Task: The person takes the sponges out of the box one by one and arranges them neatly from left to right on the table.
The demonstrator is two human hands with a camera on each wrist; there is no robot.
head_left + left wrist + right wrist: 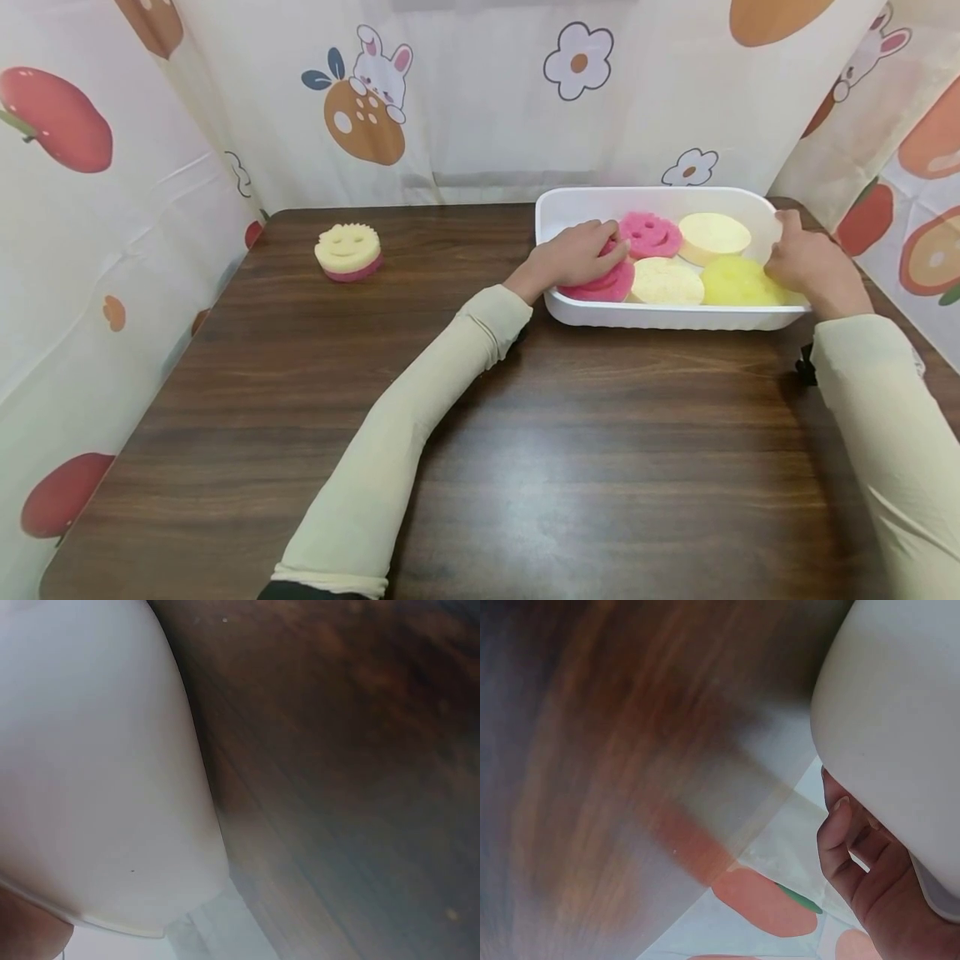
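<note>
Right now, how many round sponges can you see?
6: five in the white tub, one pink under the left hand; one stacked sponge on the table. More may be hidden.

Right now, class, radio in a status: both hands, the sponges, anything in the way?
Left hand gripping pink sponge in white tub. Right hand holding tub's right rim. Nothing in the way.

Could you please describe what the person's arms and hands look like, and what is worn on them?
Both arms are covered by long, close-fitting sleeves of pale cream-beige fabric, ending at the wrists. The left sleeve shows a lighter hem and a dark edge near the upper arm. A small dark item sits under the right sleeve near the wrist. The left hand and right hand are bare, with no gloves; no rings are visible.
</note>
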